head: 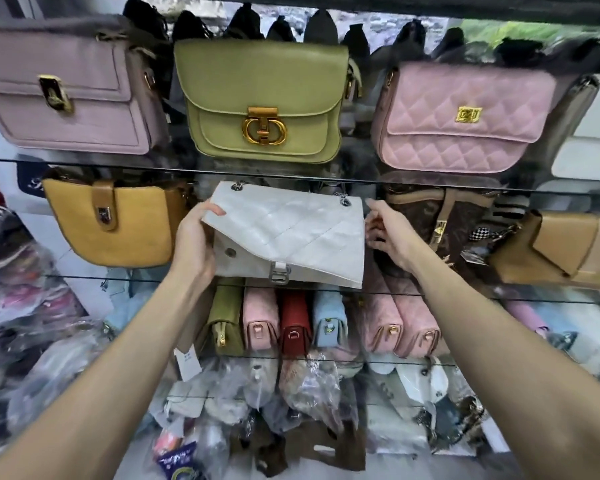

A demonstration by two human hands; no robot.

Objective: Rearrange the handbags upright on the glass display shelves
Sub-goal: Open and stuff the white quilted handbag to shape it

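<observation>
A white quilted handbag with a chain strap stands on the middle glass shelf, its flap lifted off the snap at the left corner. My left hand grips the bag's left edge, thumb over the flap. At the bag's right edge is my right hand, fingers curled behind that side. A mustard bag stands to the left, a brown patterned bag to the right. On the upper shelf stand a lilac bag, an olive green bag and a pink quilted bag.
A tan bag leans at the far right of the middle shelf. The lower shelf holds a tight row of small bags standing end-on. Below and to the left lie many bags wrapped in plastic. Dark dust bags hang behind the upper row.
</observation>
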